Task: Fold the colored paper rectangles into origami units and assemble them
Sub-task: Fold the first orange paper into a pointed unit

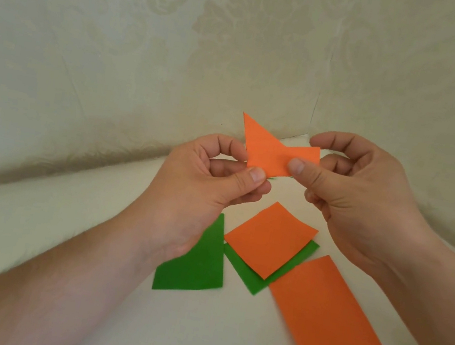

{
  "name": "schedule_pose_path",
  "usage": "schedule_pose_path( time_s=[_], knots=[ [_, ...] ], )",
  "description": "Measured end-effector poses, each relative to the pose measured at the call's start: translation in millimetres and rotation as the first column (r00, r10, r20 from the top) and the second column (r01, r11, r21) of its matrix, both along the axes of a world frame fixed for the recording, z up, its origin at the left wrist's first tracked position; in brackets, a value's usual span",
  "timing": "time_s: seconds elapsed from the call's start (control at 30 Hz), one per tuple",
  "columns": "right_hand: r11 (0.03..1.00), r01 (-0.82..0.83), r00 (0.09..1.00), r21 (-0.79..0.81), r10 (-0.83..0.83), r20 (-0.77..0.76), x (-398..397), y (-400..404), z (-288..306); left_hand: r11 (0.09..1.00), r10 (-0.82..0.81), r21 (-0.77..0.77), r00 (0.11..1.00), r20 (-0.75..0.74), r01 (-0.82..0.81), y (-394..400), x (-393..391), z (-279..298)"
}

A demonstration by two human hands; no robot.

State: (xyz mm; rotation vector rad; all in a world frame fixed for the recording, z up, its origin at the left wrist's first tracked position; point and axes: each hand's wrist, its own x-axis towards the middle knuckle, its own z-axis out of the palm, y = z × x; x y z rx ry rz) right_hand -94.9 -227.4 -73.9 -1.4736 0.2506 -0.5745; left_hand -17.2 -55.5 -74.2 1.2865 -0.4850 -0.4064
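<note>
I hold a partly folded orange paper unit in the air above the table; its left end is folded up into a point. My left hand pinches its lower left corner between thumb and fingers. My right hand pinches its right part, thumb on the front. Below on the white table lie an orange paper on top of a green paper, a second green paper partly under my left wrist, and a long orange rectangle.
A cream patterned wall rises right behind the table and bends into a corner behind the hands. The loose papers lie close together under my hands.
</note>
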Motion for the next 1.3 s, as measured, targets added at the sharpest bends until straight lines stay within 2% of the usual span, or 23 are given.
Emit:
schedule_pose_path(
  time_s=[0.17,0.27,0.4,0.57,0.73,0.97,1.3],
  knots=[
    [0.985,-0.167,0.986,0.043,0.168,-0.019,-1,4,-1,0.999,0.013,0.032,0.999,-0.038,-0.011,2,3,-1],
    [0.985,-0.172,0.985,-0.008,0.172,-0.030,-1,5,-3,0.995,-0.024,0.095,0.999,-0.046,0.028,2,3,-2],
    [0.986,-0.162,0.987,-0.032,0.161,-0.022,-2,4,-2,0.984,-0.057,0.170,0.998,0.028,0.051,2,4,-4],
    [0.985,-0.159,0.987,-0.070,0.156,-0.048,-2,5,-4,0.995,0.015,0.097,0.997,0.070,-0.021,2,7,-4],
    [0.985,-0.111,0.991,-0.130,0.100,-0.091,-2,6,-5,0.990,0.035,0.130,0.990,0.135,-0.052,2,9,-8],
    [0.971,-0.219,0.969,-0.092,0.206,-0.134,-5,10,-3,0.997,0.009,0.082,0.996,0.085,-0.016,2,8,-6],
    [0.956,-0.240,0.964,-0.167,0.214,-0.157,-6,9,0,0.997,0.023,0.070,0.996,0.082,-0.029,2,6,-7]
  ],
)
